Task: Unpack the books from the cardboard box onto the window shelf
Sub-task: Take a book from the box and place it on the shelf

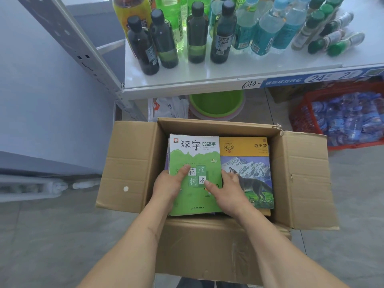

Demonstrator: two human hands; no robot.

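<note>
The green book lies face up on the left stack inside the open cardboard box, its cover showing large Chinese characters above a green landscape. Both hands hold it by its two long edges. The left hand grips the left edge, thumb lying across the cover and fingers tucked out of sight beneath. The right hand holds the right edge, thumb on the cover near the white character tiles, fingers curling down into the gap beside the neighbouring book. That yellow book, with a wolf before snowy mountains, lies just beside the green one on the right, touching it, atop its own stack. The box stands on the floor with its four flaps folded outward. Beyond it a white shelf carries dark, green and blue drink bottles. Under the shelf sit a green basin and, to the right, a red crate of blue-wrapped bottles.
</note>
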